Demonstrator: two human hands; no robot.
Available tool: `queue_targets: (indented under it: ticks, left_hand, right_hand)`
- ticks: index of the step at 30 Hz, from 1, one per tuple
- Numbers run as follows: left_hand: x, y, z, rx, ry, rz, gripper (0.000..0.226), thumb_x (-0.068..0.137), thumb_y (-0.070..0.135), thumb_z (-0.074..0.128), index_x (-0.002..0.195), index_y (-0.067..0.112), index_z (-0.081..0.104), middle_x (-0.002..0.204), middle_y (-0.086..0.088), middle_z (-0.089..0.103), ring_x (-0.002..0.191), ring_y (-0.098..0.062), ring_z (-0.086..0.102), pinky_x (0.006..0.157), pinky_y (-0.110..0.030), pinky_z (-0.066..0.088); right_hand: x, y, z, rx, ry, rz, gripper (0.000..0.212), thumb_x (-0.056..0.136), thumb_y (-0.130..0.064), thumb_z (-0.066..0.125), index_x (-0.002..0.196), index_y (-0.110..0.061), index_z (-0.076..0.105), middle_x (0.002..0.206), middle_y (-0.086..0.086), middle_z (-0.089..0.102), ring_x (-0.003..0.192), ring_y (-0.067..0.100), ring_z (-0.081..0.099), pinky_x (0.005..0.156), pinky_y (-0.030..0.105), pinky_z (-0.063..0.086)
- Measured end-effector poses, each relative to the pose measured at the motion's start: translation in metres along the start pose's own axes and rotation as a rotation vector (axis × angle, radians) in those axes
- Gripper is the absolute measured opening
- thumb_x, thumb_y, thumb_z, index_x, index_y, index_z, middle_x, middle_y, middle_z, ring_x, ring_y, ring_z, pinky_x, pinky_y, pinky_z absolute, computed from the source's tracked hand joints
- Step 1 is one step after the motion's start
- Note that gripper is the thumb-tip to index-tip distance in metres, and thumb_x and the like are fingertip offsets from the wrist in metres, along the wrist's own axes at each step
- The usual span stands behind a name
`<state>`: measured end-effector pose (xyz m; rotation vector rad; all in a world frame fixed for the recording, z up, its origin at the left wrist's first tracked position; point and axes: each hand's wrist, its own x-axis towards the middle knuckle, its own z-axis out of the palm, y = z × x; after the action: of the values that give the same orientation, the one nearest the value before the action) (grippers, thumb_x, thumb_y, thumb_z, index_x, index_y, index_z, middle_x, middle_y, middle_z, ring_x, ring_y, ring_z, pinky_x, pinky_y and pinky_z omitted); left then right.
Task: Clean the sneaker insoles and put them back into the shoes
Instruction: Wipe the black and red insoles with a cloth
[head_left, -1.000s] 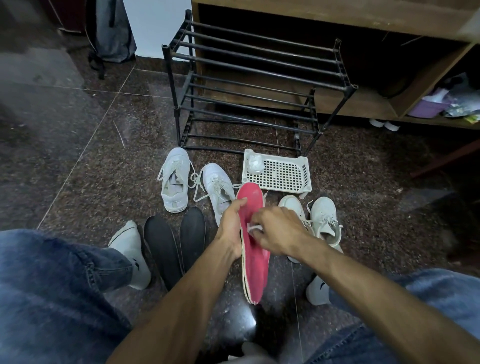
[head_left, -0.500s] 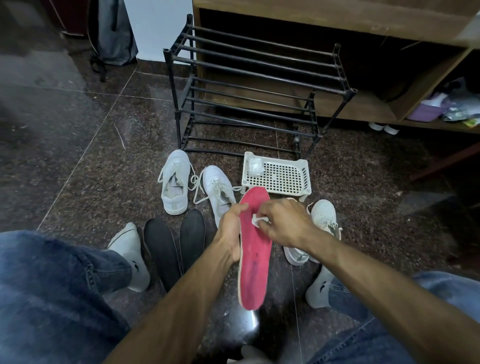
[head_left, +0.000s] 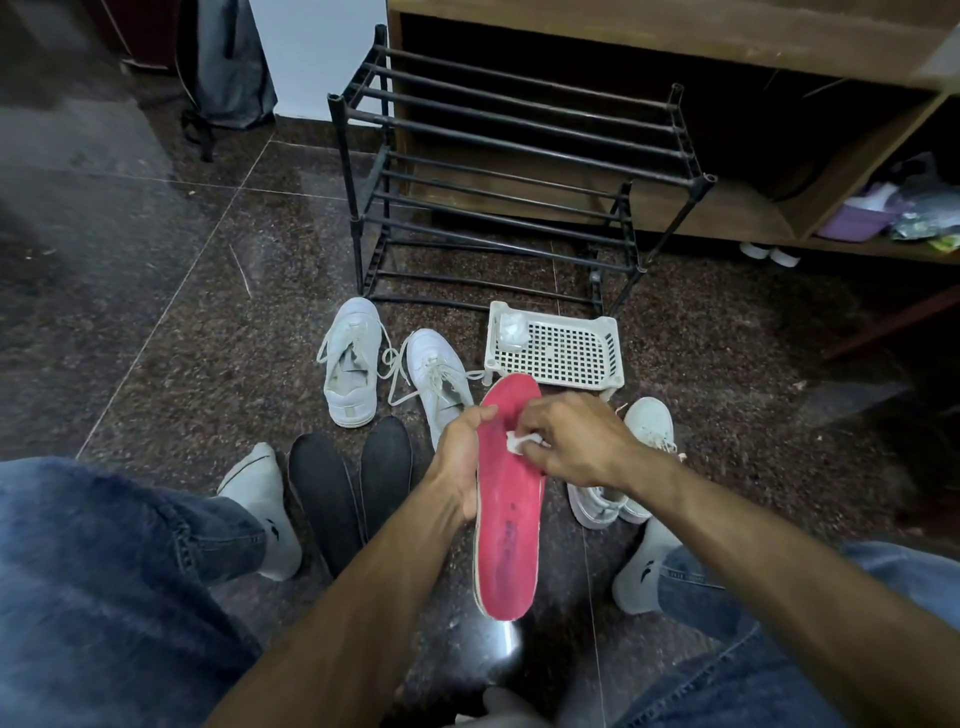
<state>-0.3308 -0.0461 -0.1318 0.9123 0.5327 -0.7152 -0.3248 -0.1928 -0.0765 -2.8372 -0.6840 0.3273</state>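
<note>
The left hand (head_left: 460, 462) grips the red insole (head_left: 509, 499) by its edge, likely light and bendy, while the right hand (head_left: 574, 441) pinches a wipe (head_left: 517, 443) against it.

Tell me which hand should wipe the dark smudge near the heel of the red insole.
Right. The right hand already pinches the white wipe against the red insole, above the dark smudge. The left hand grips the insole's edge, holding it up, so it is better kept there.
</note>
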Motion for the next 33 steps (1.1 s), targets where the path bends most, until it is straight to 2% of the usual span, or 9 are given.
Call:
queue_targets:
  ticks: [5,10,13,17,21,25,28,31,33]
  left_hand:
    - [0.0,0.003,0.004,0.053,0.037,0.074,0.043,0.094,0.036,0.049,0.12,0.005,0.063,0.094,-0.017,0.072,0.078,-0.031,0.069,0.076,-0.042,0.057]
    - [-0.002,0.011,0.001,-0.036,0.006,0.053,0.047,0.093,0.039,0.047,0.116,0.001,0.062,0.086,-0.016,0.071,0.071,-0.029,0.067,0.067,-0.037,0.054]
    - [-0.001,0.014,0.0,-0.1,-0.009,0.05,0.046,0.092,0.038,0.046,0.115,0.002,0.062,0.082,-0.013,0.07,0.069,-0.027,0.066,0.065,-0.036,0.052]
    - [-0.005,0.024,0.002,-0.18,-0.042,0.085,0.044,0.095,0.037,0.041,0.113,0.003,0.063,0.081,-0.013,0.072,0.066,-0.026,0.068,0.064,-0.036,0.054]
    - [-0.006,0.036,0.003,-0.305,-0.068,0.134,0.053,0.094,0.04,0.042,0.125,0.0,0.056,0.101,-0.019,0.068,0.084,-0.032,0.067,0.073,-0.042,0.053]
    - [-0.007,0.036,0.003,-0.33,-0.104,0.139,0.051,0.093,0.04,0.045,0.121,0.0,0.058,0.095,-0.019,0.068,0.082,-0.032,0.067,0.072,-0.042,0.053]
    - [-0.012,0.029,0.001,-0.25,-0.146,0.131,0.044,0.089,0.037,0.051,0.115,0.004,0.063,0.092,-0.014,0.068,0.078,-0.028,0.067,0.073,-0.039,0.054]
    - [-0.017,0.015,-0.006,-0.244,-0.182,0.138,0.041,0.091,0.038,0.052,0.113,0.006,0.066,0.091,-0.013,0.071,0.078,-0.027,0.07,0.068,-0.037,0.058]
    - [-0.018,0.011,-0.01,-0.293,-0.218,0.123,0.046,0.093,0.045,0.049,0.112,0.007,0.067,0.091,-0.014,0.072,0.079,-0.028,0.071,0.068,-0.039,0.059]
  right_hand:
    - [0.012,0.014,-0.012,-0.02,0.119,0.205,0.014,0.085,-0.031,0.064,0.094,-0.025,0.073,0.088,-0.004,0.071,0.081,0.02,0.064,0.068,0.028,0.045]
    - [-0.007,-0.011,-0.007,-0.002,-0.077,-0.083,0.011,0.083,-0.023,0.062,0.089,-0.021,0.071,0.092,-0.01,0.07,0.078,0.013,0.061,0.063,0.025,0.038]
    - [-0.006,-0.011,-0.001,-0.018,0.019,-0.087,0.012,0.086,-0.025,0.06,0.092,-0.02,0.069,0.092,-0.008,0.067,0.073,0.012,0.055,0.063,0.025,0.035]
    - [0.007,0.002,0.004,0.318,0.279,0.151,0.008,0.082,-0.03,0.067,0.087,-0.025,0.069,0.085,-0.012,0.063,0.074,0.012,0.057,0.064,0.031,0.046]
    - [0.01,-0.008,0.023,0.496,0.38,0.233,0.004,0.084,-0.028,0.067,0.088,-0.028,0.066,0.09,-0.008,0.058,0.078,0.01,0.055,0.068,0.035,0.048]
    - [0.018,-0.019,0.032,0.886,0.415,0.392,0.008,0.082,-0.019,0.073,0.077,-0.021,0.066,0.07,-0.004,0.066,0.061,0.015,0.061,0.06,0.044,0.055]
    - [0.028,-0.026,0.034,1.008,0.503,0.525,0.009,0.078,-0.018,0.077,0.073,-0.019,0.069,0.069,0.001,0.07,0.061,0.019,0.064,0.062,0.045,0.057]
    - [0.034,-0.032,0.033,0.949,0.545,0.552,0.008,0.079,-0.025,0.076,0.074,-0.022,0.07,0.07,-0.004,0.07,0.066,0.022,0.068,0.062,0.046,0.058]
    - [0.031,-0.031,0.031,0.596,0.466,0.427,0.005,0.085,-0.03,0.069,0.085,-0.027,0.072,0.08,-0.008,0.066,0.069,0.018,0.064,0.063,0.04,0.055]
